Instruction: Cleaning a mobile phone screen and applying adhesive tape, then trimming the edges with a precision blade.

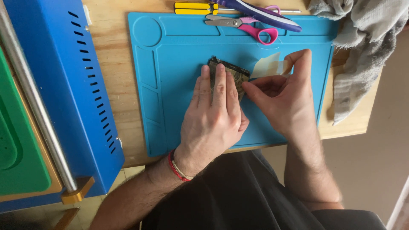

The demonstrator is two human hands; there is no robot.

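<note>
My left hand (213, 115) lies flat, fingers together, pressing a small dark flat part (232, 70) onto the blue work mat (170, 64). Most of that part is hidden under my fingers. My right hand (283, 96) is beside it on the right, pinching a pale, translucent strip of film or tape (267, 66) between thumb and forefinger. The strip lifts up and away from the part's right edge. A red-and-white beaded bracelet (177, 168) circles my left wrist.
Pink-handled scissors (247, 26), a purple-and-white tool (260, 13) and a yellow-handled screwdriver (196, 7) lie along the mat's far edge. A grey cloth (362, 47) hangs at the right. A blue metal machine (68, 85) with a steel bar (34, 102) stands left on the wooden table (115, 85).
</note>
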